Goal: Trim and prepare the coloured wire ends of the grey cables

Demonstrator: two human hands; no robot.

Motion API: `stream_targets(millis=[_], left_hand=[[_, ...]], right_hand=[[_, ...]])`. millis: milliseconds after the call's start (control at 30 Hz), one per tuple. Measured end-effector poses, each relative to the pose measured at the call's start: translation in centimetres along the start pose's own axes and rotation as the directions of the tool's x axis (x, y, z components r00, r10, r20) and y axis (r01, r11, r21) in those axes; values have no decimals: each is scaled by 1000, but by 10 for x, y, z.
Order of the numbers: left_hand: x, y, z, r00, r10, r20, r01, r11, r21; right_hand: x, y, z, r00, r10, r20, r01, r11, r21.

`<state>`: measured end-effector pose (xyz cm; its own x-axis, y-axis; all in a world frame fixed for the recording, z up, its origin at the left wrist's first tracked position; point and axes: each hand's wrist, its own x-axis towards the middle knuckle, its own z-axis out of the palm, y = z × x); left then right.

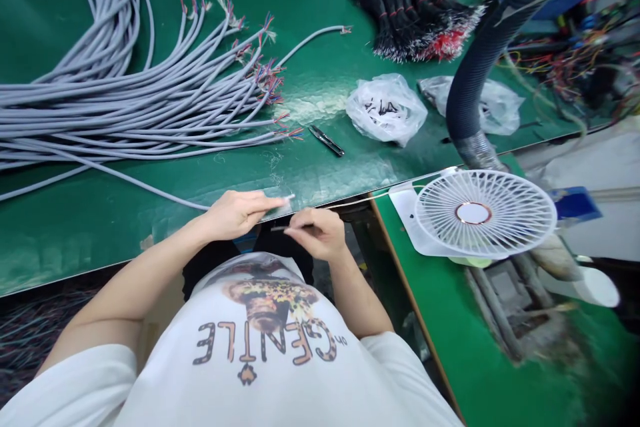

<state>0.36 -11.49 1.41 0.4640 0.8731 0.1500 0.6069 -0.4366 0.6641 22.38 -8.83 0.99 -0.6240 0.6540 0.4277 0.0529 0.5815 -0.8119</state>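
My left hand [240,213] is closed around a grey cable [150,188] at the table's front edge. Between its fingertips sticks out a small pale end [289,199], too blurred to make out. Close beside it on the right, my right hand [320,232] pinches a thin, narrow piece [279,228] that points left; its kind is unclear. Beyond both hands, a pair of black snips [327,140] lies on the green tabletop [320,177]. A large bundle of grey cables [165,103], with stripped ends showing coloured wires, spreads over the left side.
A plastic bag [386,109] with small dark parts lies ahead, near bundled black wires [417,3]. At the right stand a white fan [485,213] and a dark flexible hose [467,80]. Tangled coloured wires [575,67] fill the far right corner.
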Motion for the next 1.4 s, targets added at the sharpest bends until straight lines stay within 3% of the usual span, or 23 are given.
stream_targets(millis=[100,167,267,367,467,600,867,1067,1233,1400], left_hand=[[3,-1,2,996,-66,-53,67,997,26],[5,-1,2,994,-72,-79,72,997,-2],[5,-2,3,993,-71,-96,68,997,-32],[5,-3,5,992,-82,-92,77,995,-63],[6,-4,6,990,-113,-80,105,990,-94],[8,-2,3,987,-149,-52,142,982,-122],[20,12,-16,958,-286,-39,275,945,-180],[32,11,-21,959,-280,-51,252,918,-305],[28,8,-11,971,-228,-68,208,952,-226],[24,9,-6,982,-178,-62,165,972,-169]], right_hand=[[-1,-17,5,994,-88,62,91,995,-41],[-1,-22,8,999,-52,15,54,989,-137],[1,-15,10,1000,21,-9,-23,953,-301],[5,-3,14,999,32,32,-15,897,-443],[8,7,17,999,20,-33,-35,840,-541],[10,13,19,992,22,-126,-89,828,-553],[21,15,24,986,56,-154,-118,897,-426],[20,0,2,976,111,-190,-175,913,-368],[11,-21,-27,976,72,-206,-169,844,-508],[12,-20,-35,999,33,-36,-48,733,-678]])
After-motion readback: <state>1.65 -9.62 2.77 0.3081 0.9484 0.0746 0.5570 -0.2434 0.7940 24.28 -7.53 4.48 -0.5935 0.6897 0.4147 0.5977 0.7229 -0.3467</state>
